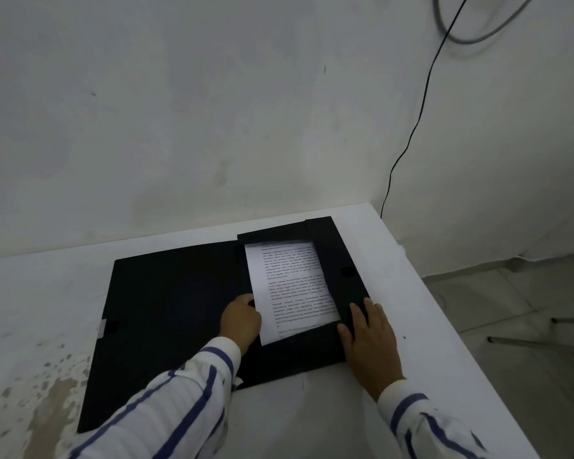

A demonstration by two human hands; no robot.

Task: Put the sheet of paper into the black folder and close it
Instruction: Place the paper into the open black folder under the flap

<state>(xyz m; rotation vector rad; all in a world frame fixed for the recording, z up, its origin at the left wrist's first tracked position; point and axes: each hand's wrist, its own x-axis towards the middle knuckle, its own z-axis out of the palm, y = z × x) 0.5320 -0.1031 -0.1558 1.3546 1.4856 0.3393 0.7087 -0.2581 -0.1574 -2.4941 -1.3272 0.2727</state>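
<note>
**First:** On the white surface (312,419), near its far right corner, your black folder (173,313) lies open. Its cover is flung out flat to the left, and its right half is framed by the flaps. The sheet of paper (292,286) sits inside that right half, tucked under the top flap (275,236), the right flap (340,266) and the bottom flap (299,346).

**Second:** Why are your hands where they are?

**First:** Your right hand (368,332) lies flat, fingers spread, grasping nothing; it presses on the corner where the right and bottom flaps meet. I'd judge that keeps the flaps down and stops the folder sliding. Your left hand (241,321) is curled at the sheet's left edge, beside the spine. Its grip looks partly closed, but I cannot tell whether the fingertips pinch the paper or only nudge it.

**Second:** And the sheet itself?

**First:** White, printed with several paragraphs of small dark text, too fine to read. It lies a little askew against the frame, and its lower left corner overlaps the bottom flap instead of going under it. No creases that I can see.

**Second:** So what's left for you?

**First:** By my judgement, seat that loose corner, then swing the left cover over; a small dark patch on the right flap may be the fastener.
</note>
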